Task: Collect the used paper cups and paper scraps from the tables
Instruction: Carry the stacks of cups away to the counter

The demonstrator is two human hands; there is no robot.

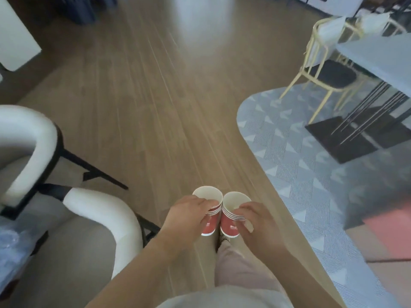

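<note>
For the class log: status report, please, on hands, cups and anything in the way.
Left hand holds left cup. Right hand holds right cup. Cups side by side, upright. Floor ahead open.

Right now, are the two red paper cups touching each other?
Touching. The head view shows the left cup and the right cup pressed together at their white rims, with no floor visible between them there.
</note>
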